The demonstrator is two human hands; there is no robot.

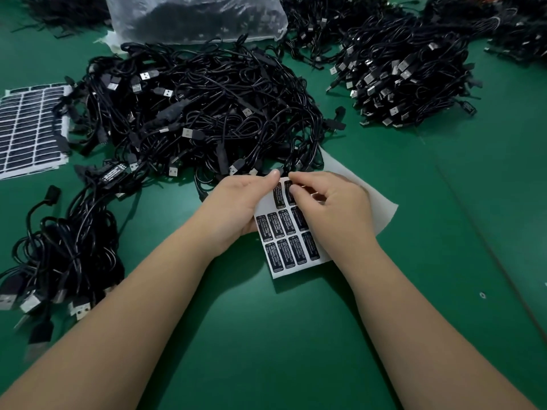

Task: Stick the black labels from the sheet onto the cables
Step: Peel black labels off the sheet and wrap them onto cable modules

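Note:
A white backing sheet (349, 184) with several black labels (285, 241) printed in white is held just above the green table in the middle of the view. My left hand (236, 208) grips the sheet's left edge, thumb on top near the upper labels. My right hand (331, 205) rests on the sheet, its fingertips pinching at a black label in the top row. A big tangled heap of black USB cables (201, 113) lies just beyond the hands. One cable carrying a stuck label (114, 173) sits at the heap's front left.
A bundle of black cables (59, 255) lies at the left. A neater stack of cables (408, 81) sits at the back right. A peeled label sheet (29, 128) lies at far left. A translucent plastic bag (195, 16) stands at the back. The green table (266, 335) fills the foreground.

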